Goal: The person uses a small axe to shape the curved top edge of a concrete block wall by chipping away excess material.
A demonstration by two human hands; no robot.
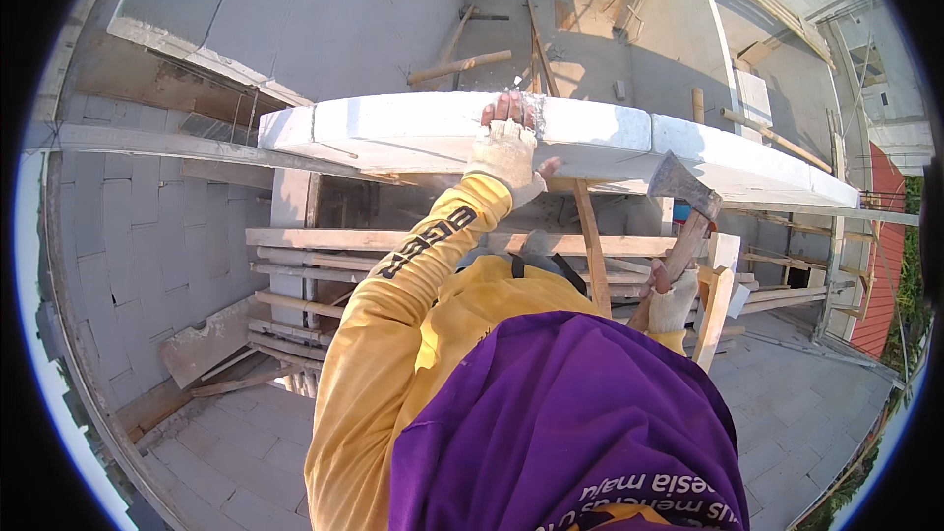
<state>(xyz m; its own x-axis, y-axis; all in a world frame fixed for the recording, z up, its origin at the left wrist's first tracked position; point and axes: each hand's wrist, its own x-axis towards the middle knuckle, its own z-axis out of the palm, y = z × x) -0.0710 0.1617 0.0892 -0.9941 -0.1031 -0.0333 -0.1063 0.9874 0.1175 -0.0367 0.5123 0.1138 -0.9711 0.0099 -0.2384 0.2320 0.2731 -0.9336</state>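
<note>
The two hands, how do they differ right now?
The left hand reaches up, fingers hooked over the top of the white block wall; the right hand sits lower, closed around the wooden handle of a hatchet. The left holds no tool. Both wear pale fingerless gloves.

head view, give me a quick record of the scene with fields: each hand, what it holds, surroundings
left hand: gloved left hand rests on top of the white block wall, fingers over its far edge
right hand: gloved right hand grips the wooden handle of a hatchet, metal head up
wall: one course of white blocks, top in sunlight
clothing: yellow long sleeves, purple cloth
below: wooden scaffold planks, paved floor
</note>
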